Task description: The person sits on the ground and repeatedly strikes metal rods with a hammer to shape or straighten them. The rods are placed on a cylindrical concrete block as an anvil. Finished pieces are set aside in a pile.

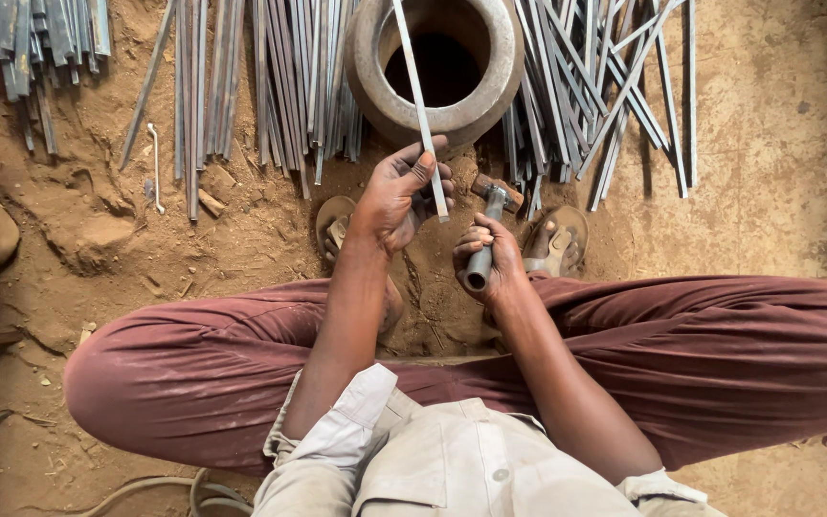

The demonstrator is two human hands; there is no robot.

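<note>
A thin flat metal strip is gripped near its lower end by the left hand, its length laid across the rim of a round hollow metal ring on the dirt floor. A hammer is clenched by its handle in the right hand, head raised just beside the strip. Judged step: strip positioned for striking. Next move calls for a steady hold and an aimed blow. Loose strips are spread either side of the ring.
</note>
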